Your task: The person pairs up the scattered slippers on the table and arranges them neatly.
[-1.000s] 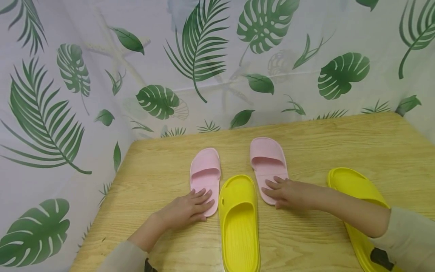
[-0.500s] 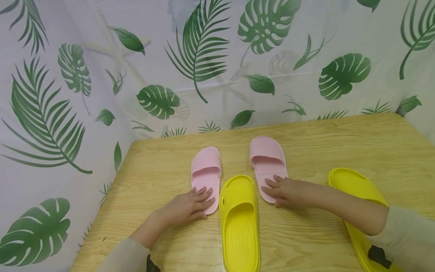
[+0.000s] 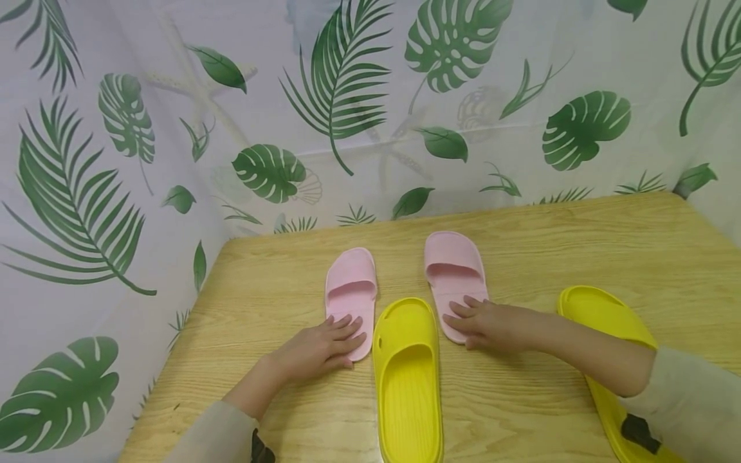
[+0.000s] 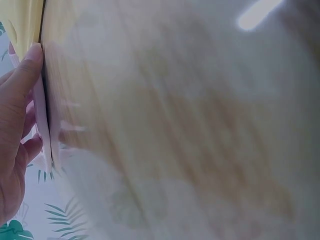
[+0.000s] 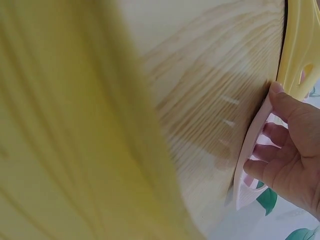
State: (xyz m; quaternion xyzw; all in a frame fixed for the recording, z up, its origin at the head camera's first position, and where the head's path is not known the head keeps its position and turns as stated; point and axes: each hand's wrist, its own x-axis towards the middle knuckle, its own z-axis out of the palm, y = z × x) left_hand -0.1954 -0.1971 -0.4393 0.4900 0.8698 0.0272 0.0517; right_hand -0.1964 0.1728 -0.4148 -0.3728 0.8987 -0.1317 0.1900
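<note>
Two pink slippers lie on the wooden table, toes toward the back wall. On the heel of the left pink slipper (image 3: 351, 283) rests my left hand (image 3: 317, 350), fingers spread and fairly straight. My right hand (image 3: 492, 326) lies the same way over the heel of the right pink slipper (image 3: 454, 251). In both wrist views the thumb reaches down beside the sole's edge. Between the hands stands a yellow slipper (image 3: 408, 386), close beside the left pink one. Another yellow slipper (image 3: 602, 312) is at the right, partly covered by my right forearm.
The wooden table (image 3: 260, 276) ends at a white cloth backdrop (image 3: 359, 186) printed with green leaves, which rises at the back and sides. Light sleeves cover both forearms, with a dark strap piece (image 3: 639, 432) near the right one.
Both pink slippers have slid slightly toward the back wall, with my hands moving along on their heels. The yellow slippers have stayed where they were.
</note>
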